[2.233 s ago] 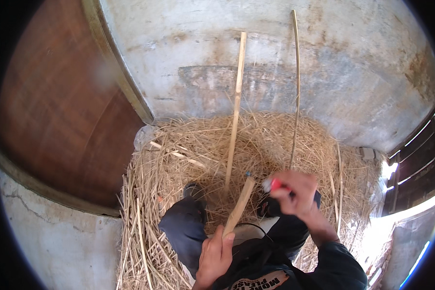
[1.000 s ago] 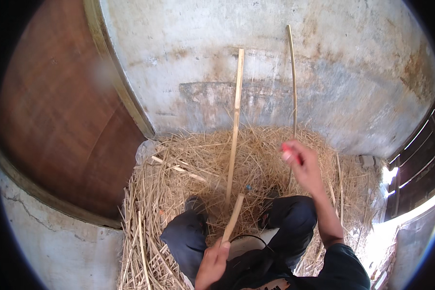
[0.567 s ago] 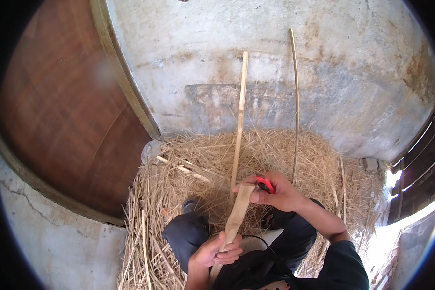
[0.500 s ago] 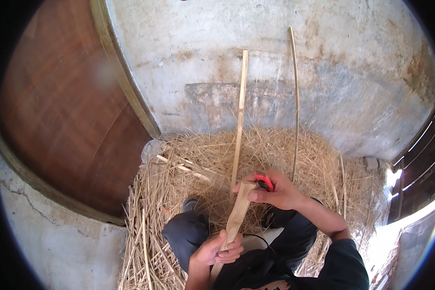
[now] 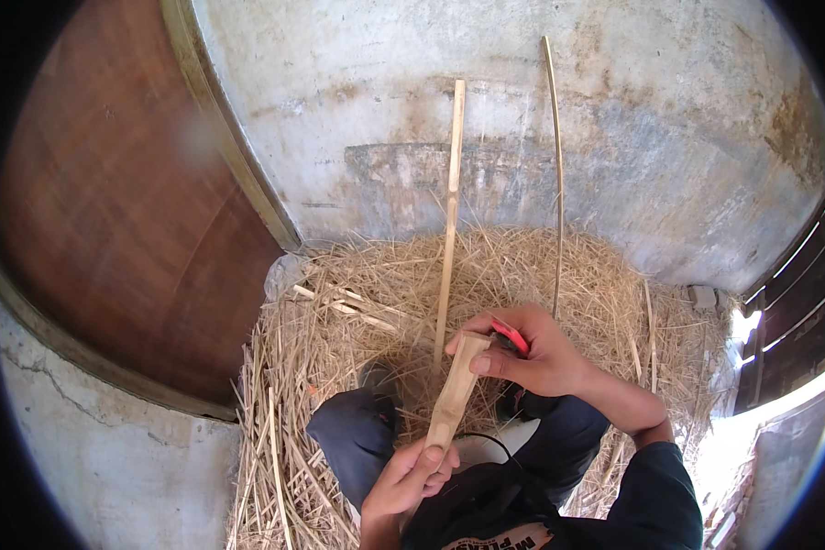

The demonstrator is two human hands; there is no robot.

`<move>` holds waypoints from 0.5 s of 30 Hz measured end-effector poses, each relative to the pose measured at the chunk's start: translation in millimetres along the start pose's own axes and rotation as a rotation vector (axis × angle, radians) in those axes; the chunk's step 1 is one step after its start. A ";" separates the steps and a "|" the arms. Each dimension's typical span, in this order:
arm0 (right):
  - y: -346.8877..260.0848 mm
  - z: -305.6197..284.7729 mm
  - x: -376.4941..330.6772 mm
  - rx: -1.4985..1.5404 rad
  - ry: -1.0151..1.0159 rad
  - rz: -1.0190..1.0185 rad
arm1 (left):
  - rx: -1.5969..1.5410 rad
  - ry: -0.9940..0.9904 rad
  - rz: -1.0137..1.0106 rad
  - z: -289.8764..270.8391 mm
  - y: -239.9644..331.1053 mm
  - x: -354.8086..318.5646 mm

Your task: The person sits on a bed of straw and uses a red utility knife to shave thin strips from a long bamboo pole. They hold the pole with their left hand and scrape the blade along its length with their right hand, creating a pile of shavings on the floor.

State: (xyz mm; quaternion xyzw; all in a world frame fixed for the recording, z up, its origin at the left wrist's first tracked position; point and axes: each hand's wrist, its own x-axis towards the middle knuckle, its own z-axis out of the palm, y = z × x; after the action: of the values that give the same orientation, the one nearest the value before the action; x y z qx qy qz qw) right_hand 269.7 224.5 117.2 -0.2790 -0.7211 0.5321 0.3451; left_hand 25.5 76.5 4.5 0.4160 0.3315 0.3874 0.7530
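Below centre, I judge end-work underway: left hand (image 5: 418, 477) grips a wooden strip (image 5: 453, 394), right hand (image 5: 543, 356) its top and a red tool (image 5: 511, 336); the next move wants steadiness.

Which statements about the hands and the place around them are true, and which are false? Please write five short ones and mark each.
1. The left hand grips the pale wooden piece. True.
2. The right hand holds a blue tool. False: it holds a red object.
3. The right hand also touches the pale wooden piece, near its upper end. True.
4. Only tiles show at the foot of the wall. False: straw lies there.
5. Two long sticks show in front of the wall. True.
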 end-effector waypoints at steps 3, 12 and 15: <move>1.6 0.6 -1.7 -0.014 0.043 -0.053 | 0.049 0.038 0.007 -1.0 -1.6 0.6; 26.7 2.8 1.3 0.005 0.137 -0.071 | 0.157 0.117 0.098 17.2 30.6 29.8; 34.4 -2.3 -5.0 -0.114 0.265 -0.221 | 0.237 0.190 0.124 13.5 21.3 34.0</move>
State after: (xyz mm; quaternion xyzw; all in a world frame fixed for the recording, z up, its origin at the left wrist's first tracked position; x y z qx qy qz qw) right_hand 275.8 231.5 83.6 -0.2847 -0.7245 0.4077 0.4773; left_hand 46.3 108.3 23.1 0.4830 0.4182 0.4287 0.6388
